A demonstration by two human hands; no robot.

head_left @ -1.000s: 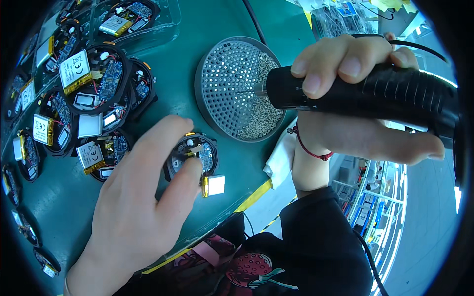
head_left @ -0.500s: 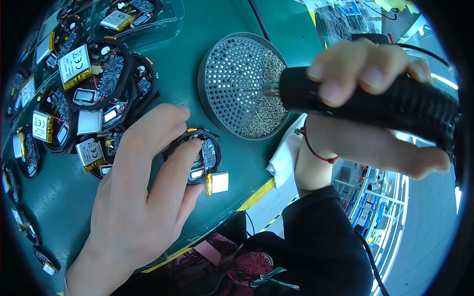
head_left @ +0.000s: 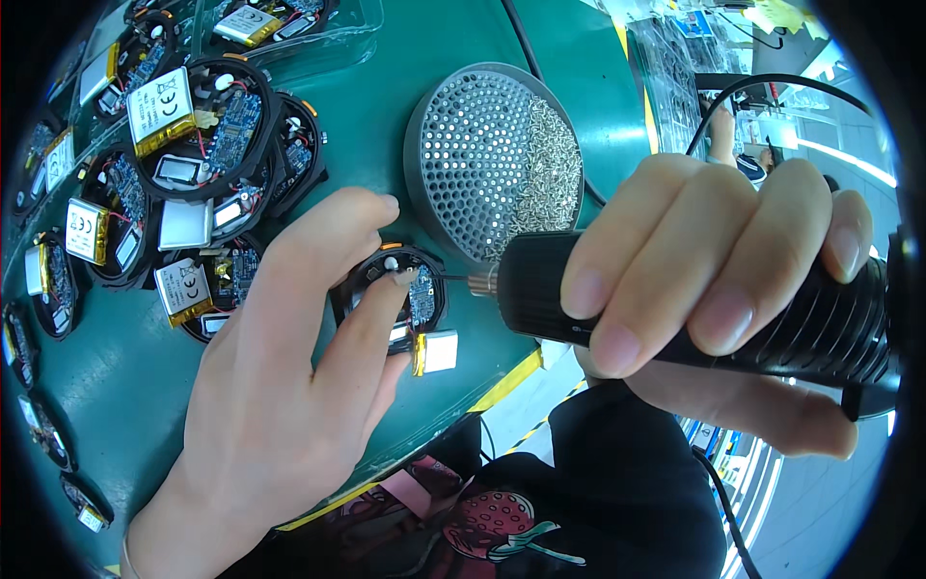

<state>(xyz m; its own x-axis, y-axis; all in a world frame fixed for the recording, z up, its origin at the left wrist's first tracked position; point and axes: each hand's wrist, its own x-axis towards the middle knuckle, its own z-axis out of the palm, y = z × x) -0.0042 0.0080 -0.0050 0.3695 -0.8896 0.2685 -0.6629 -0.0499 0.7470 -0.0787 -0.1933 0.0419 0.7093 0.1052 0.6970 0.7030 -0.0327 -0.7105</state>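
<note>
My left hand [head_left: 280, 367] is closed round the left side of a round black device housing [head_left: 439, 259], which lies on the green table. A blue circuit board [head_left: 422, 297] shows inside it, and a silver battery [head_left: 440, 351] with a yellow edge hangs out at its lower right. My right hand [head_left: 694, 261] grips a black electric screwdriver [head_left: 540, 280] held sideways. Its thin bit points left and reaches the housing's board area by my left fingertips; whether a screw sits on the tip is too small to tell.
Beyond the housing stands a round grey screw tray [head_left: 424, 183] with small screws [head_left: 550, 164] heaped on its right side. Similar open housings [head_left: 203, 125] are piled at the left, near a clear plastic tray [head_left: 362, 43]. A black cable [head_left: 521, 34] runs behind the screw tray.
My right hand has brought the screwdriver from over the screw tray down and toward me, its bit now at the housing. My left hand keeps hold of the housing.
</note>
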